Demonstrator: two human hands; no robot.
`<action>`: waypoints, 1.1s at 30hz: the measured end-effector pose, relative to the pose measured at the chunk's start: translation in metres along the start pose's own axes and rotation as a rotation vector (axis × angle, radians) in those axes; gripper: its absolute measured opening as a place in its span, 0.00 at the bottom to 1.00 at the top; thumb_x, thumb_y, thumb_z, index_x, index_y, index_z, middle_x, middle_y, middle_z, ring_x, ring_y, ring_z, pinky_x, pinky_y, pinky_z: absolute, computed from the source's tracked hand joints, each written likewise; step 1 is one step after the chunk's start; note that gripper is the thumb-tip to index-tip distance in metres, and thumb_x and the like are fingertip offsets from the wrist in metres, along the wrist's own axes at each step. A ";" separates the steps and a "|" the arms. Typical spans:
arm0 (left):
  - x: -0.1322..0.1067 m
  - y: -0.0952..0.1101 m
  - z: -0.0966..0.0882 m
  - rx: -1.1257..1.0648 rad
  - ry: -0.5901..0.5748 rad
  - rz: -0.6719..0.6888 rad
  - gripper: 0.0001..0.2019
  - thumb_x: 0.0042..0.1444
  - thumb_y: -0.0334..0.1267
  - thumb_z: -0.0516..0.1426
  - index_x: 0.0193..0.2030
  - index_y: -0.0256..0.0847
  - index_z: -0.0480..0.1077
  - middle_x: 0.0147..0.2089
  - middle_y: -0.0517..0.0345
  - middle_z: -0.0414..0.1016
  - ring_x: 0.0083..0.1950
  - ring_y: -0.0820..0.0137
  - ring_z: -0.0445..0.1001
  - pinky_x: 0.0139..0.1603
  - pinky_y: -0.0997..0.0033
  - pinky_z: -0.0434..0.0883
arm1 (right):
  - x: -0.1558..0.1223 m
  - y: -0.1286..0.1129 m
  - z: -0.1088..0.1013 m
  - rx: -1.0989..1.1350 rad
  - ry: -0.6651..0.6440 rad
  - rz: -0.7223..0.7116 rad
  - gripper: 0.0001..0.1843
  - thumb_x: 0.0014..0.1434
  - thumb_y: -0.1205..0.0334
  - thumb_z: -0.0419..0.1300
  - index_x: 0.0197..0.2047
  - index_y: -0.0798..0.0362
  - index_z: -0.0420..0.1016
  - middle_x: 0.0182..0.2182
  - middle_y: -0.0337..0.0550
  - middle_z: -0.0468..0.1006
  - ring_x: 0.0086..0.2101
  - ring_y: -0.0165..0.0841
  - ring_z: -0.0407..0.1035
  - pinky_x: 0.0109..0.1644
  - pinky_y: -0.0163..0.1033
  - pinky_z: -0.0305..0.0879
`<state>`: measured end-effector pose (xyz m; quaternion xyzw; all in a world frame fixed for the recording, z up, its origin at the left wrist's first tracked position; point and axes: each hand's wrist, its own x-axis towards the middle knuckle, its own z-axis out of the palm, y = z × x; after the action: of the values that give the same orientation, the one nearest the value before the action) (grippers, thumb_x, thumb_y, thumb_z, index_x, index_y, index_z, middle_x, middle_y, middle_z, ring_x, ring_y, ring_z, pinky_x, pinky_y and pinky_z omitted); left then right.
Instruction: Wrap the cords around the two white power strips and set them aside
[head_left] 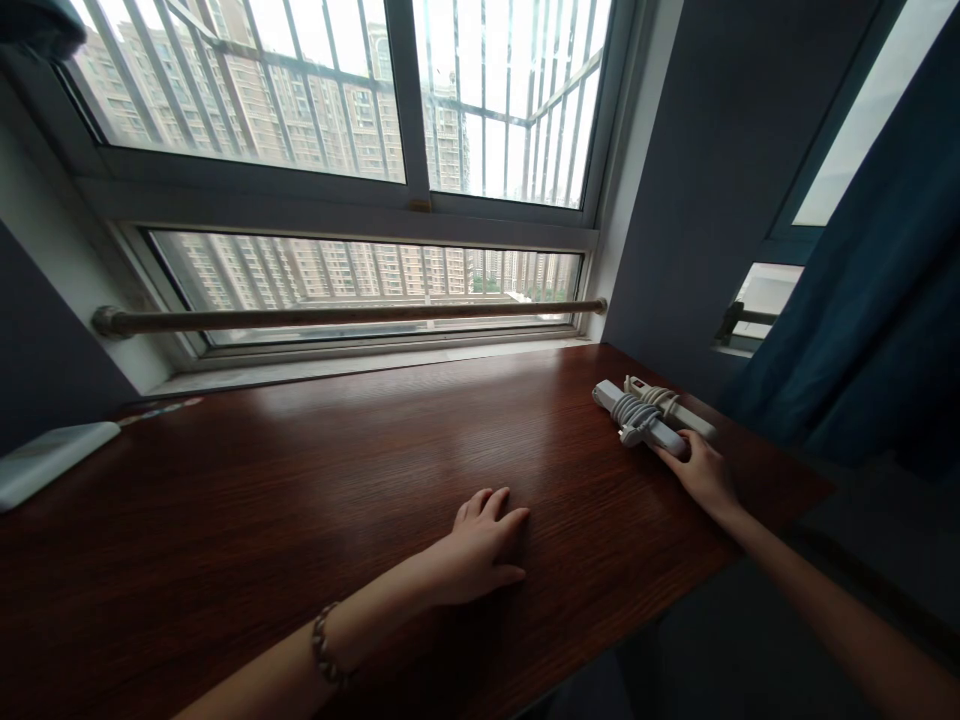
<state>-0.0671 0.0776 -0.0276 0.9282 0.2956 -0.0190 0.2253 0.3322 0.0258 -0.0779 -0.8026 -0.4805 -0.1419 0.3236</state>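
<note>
My right hand grips the near end of a white power strip, which has its grey cord wound round its middle. A second power strip, also white with a cord coiled round it, lies right beside it on the far side. Both are at the right part of the brown wooden table. My left hand rests on the tabletop near the middle, fingers spread and nothing in them. A braided bracelet circles my left wrist.
A white flat object lies at the table's left edge, with a thin patterned strip behind it. Beyond the table runs a horizontal rail before a barred window. A blue curtain hangs at the right, near the table's corner.
</note>
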 end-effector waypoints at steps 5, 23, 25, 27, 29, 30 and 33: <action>0.000 -0.001 0.001 0.004 0.005 0.007 0.34 0.48 0.51 0.55 0.60 0.47 0.50 0.66 0.45 0.39 0.64 0.46 0.36 0.60 0.46 0.45 | -0.005 -0.007 -0.002 -0.042 0.025 -0.068 0.28 0.49 0.42 0.55 0.46 0.53 0.62 0.39 0.48 0.70 0.36 0.41 0.66 0.38 0.42 0.62; 0.000 0.001 0.001 0.013 0.006 0.003 0.33 0.47 0.49 0.56 0.60 0.47 0.50 0.65 0.43 0.39 0.64 0.45 0.36 0.59 0.47 0.45 | 0.052 0.047 -0.006 -0.376 -0.162 0.022 0.15 0.54 0.58 0.55 0.38 0.63 0.66 0.27 0.53 0.72 0.30 0.42 0.69 0.30 0.37 0.57; 0.000 0.000 0.002 0.012 0.012 0.006 0.34 0.47 0.49 0.56 0.60 0.47 0.50 0.65 0.43 0.39 0.64 0.45 0.36 0.59 0.46 0.45 | 0.053 0.049 -0.003 -0.384 -0.160 0.068 0.17 0.55 0.55 0.54 0.37 0.63 0.67 0.28 0.54 0.72 0.31 0.42 0.69 0.29 0.37 0.57; 0.001 -0.001 0.003 0.008 0.018 0.008 0.34 0.47 0.49 0.56 0.60 0.47 0.50 0.65 0.42 0.39 0.64 0.45 0.36 0.59 0.46 0.45 | 0.055 0.050 -0.001 -0.389 -0.159 0.110 0.18 0.55 0.52 0.53 0.35 0.63 0.67 0.28 0.55 0.72 0.31 0.42 0.69 0.29 0.36 0.57; 0.001 -0.002 0.003 0.001 0.017 0.009 0.34 0.47 0.49 0.57 0.60 0.47 0.50 0.65 0.42 0.39 0.64 0.45 0.36 0.59 0.46 0.45 | 0.059 0.049 0.001 -0.397 -0.161 0.134 0.19 0.55 0.51 0.52 0.35 0.62 0.67 0.29 0.56 0.72 0.32 0.42 0.69 0.30 0.36 0.57; 0.001 -0.002 0.003 -0.003 0.016 0.009 0.34 0.47 0.49 0.57 0.60 0.47 0.51 0.65 0.42 0.39 0.64 0.45 0.36 0.59 0.46 0.45 | 0.061 0.048 0.001 -0.402 -0.164 0.140 0.19 0.55 0.51 0.53 0.35 0.62 0.67 0.29 0.56 0.72 0.33 0.42 0.69 0.30 0.36 0.58; 0.001 -0.001 0.001 -0.010 0.013 0.007 0.34 0.47 0.48 0.57 0.60 0.46 0.51 0.65 0.42 0.39 0.64 0.45 0.36 0.59 0.46 0.45 | 0.065 0.045 0.002 -0.424 -0.177 0.143 0.19 0.54 0.51 0.54 0.36 0.62 0.67 0.29 0.55 0.72 0.33 0.43 0.69 0.30 0.37 0.58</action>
<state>-0.0665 0.0781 -0.0291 0.9282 0.2937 -0.0105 0.2282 0.4030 0.0569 -0.0614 -0.8940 -0.4084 -0.1454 0.1136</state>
